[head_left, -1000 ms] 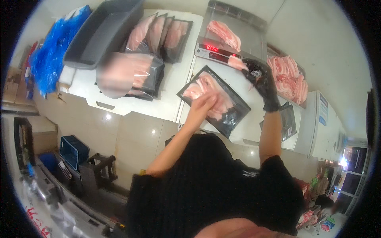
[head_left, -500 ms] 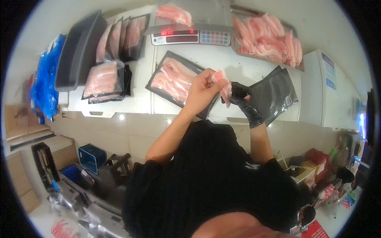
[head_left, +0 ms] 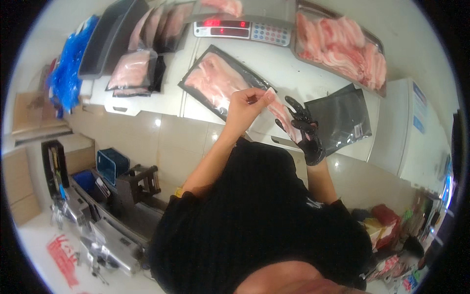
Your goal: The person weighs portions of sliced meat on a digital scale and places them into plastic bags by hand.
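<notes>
meat, pinched by left hand, perhaps touches splayed right hand.

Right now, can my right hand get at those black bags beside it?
Probably yes: the black bags lie beside the right hand, with nothing on top. The meat strip against that hand may hinder, though the left hand pinches its end.

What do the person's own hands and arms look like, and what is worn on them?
The left hand is bare. The right hand wears a shiny black glove ending near the wrist. Both forearms are bare below the short sleeves of a black shirt, which has a small white marking on its right side.
</notes>
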Available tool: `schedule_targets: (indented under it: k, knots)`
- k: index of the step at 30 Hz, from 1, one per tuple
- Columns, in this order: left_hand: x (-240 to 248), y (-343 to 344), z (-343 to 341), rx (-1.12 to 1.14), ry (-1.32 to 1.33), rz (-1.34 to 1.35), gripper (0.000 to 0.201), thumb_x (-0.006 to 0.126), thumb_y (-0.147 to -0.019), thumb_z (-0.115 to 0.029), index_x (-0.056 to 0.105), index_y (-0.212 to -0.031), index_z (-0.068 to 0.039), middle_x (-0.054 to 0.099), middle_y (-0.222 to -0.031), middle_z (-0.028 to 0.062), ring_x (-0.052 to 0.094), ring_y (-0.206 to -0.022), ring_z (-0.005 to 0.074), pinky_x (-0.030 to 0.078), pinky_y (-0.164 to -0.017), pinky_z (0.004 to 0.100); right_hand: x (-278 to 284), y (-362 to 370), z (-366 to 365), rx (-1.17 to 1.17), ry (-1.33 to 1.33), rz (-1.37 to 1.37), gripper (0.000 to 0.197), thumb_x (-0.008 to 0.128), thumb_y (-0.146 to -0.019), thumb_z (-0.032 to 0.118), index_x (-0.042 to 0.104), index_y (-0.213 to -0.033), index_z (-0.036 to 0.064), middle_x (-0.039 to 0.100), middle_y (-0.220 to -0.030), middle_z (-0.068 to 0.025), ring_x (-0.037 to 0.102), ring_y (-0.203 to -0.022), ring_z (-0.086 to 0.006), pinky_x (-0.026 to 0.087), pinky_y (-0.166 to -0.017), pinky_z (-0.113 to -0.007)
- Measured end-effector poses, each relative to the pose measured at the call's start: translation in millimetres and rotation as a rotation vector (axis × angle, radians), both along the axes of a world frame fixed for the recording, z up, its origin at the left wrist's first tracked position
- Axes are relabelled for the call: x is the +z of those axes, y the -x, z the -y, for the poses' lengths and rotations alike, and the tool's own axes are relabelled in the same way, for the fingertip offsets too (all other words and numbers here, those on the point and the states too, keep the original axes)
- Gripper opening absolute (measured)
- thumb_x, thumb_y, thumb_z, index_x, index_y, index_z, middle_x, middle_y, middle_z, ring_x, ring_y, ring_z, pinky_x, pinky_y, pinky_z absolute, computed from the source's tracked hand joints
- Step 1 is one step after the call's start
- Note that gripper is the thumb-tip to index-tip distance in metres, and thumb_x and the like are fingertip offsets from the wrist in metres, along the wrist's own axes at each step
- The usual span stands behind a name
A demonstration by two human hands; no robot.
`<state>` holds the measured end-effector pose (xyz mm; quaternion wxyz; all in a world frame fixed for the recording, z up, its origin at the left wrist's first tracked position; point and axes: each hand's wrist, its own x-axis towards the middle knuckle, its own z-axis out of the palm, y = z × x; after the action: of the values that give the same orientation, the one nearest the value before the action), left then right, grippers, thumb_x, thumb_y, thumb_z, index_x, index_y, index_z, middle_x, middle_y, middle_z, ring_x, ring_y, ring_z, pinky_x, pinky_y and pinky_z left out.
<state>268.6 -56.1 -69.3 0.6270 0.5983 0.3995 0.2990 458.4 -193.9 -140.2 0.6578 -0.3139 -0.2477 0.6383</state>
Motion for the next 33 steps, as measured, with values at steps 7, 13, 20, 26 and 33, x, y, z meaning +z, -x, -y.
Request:
schedule_targets:
  k: [7, 13, 20, 26, 33]
  knots:
    - [-30, 26, 0, 0.006, -0.664, -0.477, 0.023, 0.08, -0.087, -0.025, 0.067, -0.082, -0.006, 0.065, -0.074, 0.011, 0.065, -0.069, 0.0283, 0.054, -0.065, 0.0384, -161, -38, 38, 0.342, -0.119, -0.468, 0.082, 0.07, -0.096, 0.038, 0.034, -0.159, -0.0001, 0.047, -0.155, -0.0142, 0.045, -0.142, -0.0268, 0.037, -0.119, -0.044]
    - [-83, 25, -3, -0.174, -0.971, -0.476, 0.018, 0.075, -0.08, -0.018, 0.061, -0.083, -0.007, 0.063, -0.079, 0.0106, 0.067, -0.072, 0.0336, 0.055, -0.064, 0.046, -41, -18, 32, 0.186, 0.139, 0.296, 0.067, 0.061, -0.092, 0.017, 0.044, -0.153, -0.0061, 0.051, -0.155, -0.0165, 0.047, -0.142, -0.0264, 0.035, -0.12, -0.039]
    - [-52, 40, -17, -0.224, -0.926, -0.248, 0.01, 0.068, -0.081, -0.009, 0.059, -0.082, -0.004, 0.06, -0.075, 0.0136, 0.066, -0.068, 0.037, 0.053, -0.061, 0.0488, -90, 31, -47, 0.181, -0.087, 0.726, 0.048, 0.07, -0.094, 0.022, 0.062, -0.136, 0.0014, 0.056, -0.146, -0.0204, 0.059, -0.128, -0.0295, 0.049, -0.106, -0.042]
    - [-45, 47, -22, -0.128, -1.01, -0.135, 0.014, 0.068, -0.076, -0.007, 0.054, -0.078, -0.004, 0.057, -0.071, 0.0125, 0.065, -0.064, 0.0361, 0.054, -0.059, 0.0472, -86, 114, -170, 0.152, 0.061, 0.472, 0.049, 0.071, -0.093, 0.023, 0.063, -0.135, 0.0011, 0.057, -0.143, -0.0203, 0.06, -0.125, -0.0288, 0.049, -0.103, -0.042]
    - [-51, 61, -33, -0.171, -0.943, 0.058, 0.014, 0.068, -0.077, -0.006, 0.055, -0.08, -0.001, 0.057, -0.072, 0.014, 0.064, -0.067, 0.0357, 0.053, -0.058, 0.0467, -83, 125, -173, 0.252, 0.127, 0.652, 0.049, 0.073, -0.092, 0.024, 0.063, -0.134, 0.0007, 0.059, -0.139, -0.0203, 0.061, -0.121, -0.0279, 0.05, -0.1, -0.042]
